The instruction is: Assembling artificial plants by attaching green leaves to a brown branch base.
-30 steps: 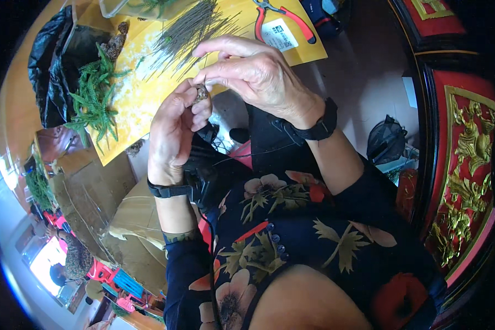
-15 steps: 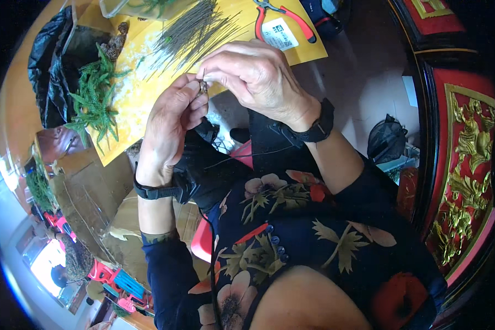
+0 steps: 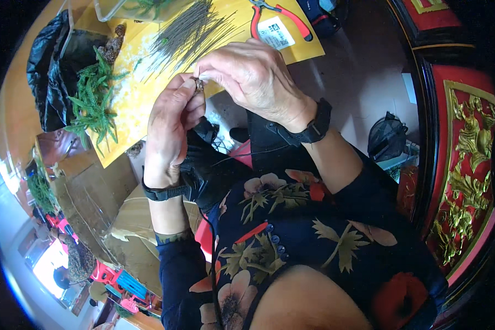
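Between the thumb and fingers of my left hand (image 3: 173,110) is a small brown pine cone (image 3: 198,86), partly covered by the fingertips. My right hand (image 3: 253,80) is closed in a pinch right at the cone's upper end. A thin wire appears to be in that pinch, though the fingers mostly hide it. Both hands meet just off the near edge of a yellow sheet (image 3: 132,118) on the table. Beyond them lies a loose bundle of thin dark wires (image 3: 187,36).
Red-handled pliers (image 3: 289,19) and a white label (image 3: 276,34) lie at the sheet's far right. Green artificial sprigs (image 3: 96,99), more pine cones (image 3: 113,45) and a black plastic bag (image 3: 49,71) are at left. A carved red-and-gold panel (image 3: 465,159) stands at right.
Both hands have shifted slightly, the right one a little to the left, its fingers closer over the cone's upper end. The left forearm has moved slightly right. The pine cone stays held.
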The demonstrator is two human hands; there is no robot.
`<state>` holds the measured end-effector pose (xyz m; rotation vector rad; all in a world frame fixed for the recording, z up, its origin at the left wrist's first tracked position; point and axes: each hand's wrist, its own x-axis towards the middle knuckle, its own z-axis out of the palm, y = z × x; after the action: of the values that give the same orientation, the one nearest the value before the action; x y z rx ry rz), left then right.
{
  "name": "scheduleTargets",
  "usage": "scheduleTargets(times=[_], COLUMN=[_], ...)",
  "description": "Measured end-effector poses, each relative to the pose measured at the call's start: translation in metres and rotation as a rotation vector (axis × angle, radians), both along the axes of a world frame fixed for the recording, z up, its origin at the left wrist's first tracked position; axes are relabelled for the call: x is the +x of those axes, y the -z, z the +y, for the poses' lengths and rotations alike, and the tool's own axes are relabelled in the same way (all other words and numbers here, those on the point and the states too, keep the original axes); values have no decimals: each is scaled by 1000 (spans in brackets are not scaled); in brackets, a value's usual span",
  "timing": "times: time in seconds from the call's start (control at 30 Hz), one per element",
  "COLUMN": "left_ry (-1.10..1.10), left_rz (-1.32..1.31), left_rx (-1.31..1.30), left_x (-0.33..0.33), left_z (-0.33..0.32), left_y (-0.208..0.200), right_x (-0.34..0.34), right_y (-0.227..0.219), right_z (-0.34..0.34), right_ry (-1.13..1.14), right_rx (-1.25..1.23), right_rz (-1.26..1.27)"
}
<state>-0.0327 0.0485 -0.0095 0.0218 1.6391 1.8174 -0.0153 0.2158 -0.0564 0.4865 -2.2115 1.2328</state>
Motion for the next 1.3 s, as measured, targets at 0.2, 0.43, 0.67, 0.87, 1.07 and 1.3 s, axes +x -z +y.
scheduleTargets(times=[0.2, 0.43, 0.67, 0.87, 1.07, 1.3], left_ry=[64, 9, -39, 137, 120, 101], left_rz=[1297, 634, 93, -100, -19, 991], left_rx=[-917, -500, -118, -19, -22, -841], left_x=[12, 3, -1, -2, 5, 20], left_z=[19, 16, 0, -12, -11, 11], left_y=[16, 3, -10, -4, -3, 2], right_x=[9, 0, -2, 2, -1, 7], right_y=[-7, -1, -6, -15, -14, -9], right_z=[-8, 9, 7, 11, 7, -6], right_ry=[110, 43, -171, -196, -154, -64], right_rx=[16, -239, -93, -63, -7, -164], right_rz=[-315, -195, -52, -36, 50, -379])
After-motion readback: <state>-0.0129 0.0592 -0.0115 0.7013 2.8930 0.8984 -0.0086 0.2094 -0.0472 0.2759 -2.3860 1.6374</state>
